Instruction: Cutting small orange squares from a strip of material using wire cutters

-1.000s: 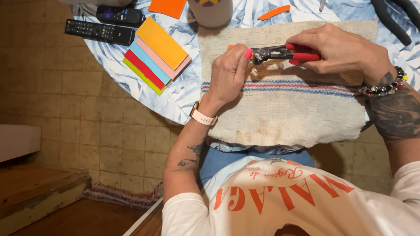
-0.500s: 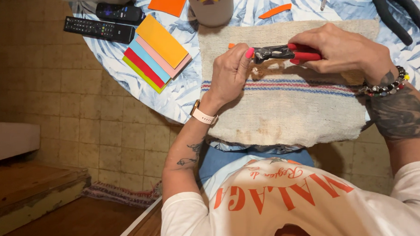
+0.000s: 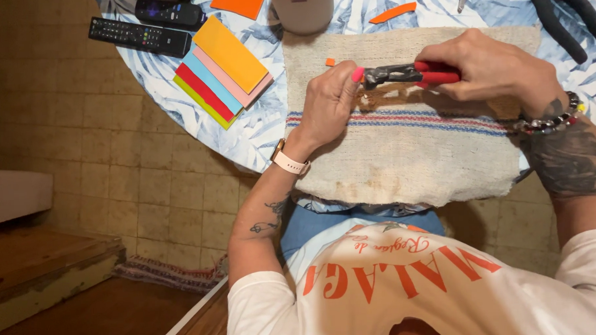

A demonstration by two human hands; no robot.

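Over a striped cloth (image 3: pixel 403 150) on the round table, your right hand (image 3: pixel 499 68) clamps the red pliers (image 3: pixel 407 73); left hand's (image 3: pixel 329 103) fingers pinch together at the pliers' tip.

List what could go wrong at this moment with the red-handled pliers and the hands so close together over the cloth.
1. The left hand has its fingertips right at the nose of the red-handled pliers that the right hand grips; a slip could pinch a finger.
2. Whatever small piece sits at the nose is hidden; it could spring off onto the woven cloth, like the orange scrap nearby.
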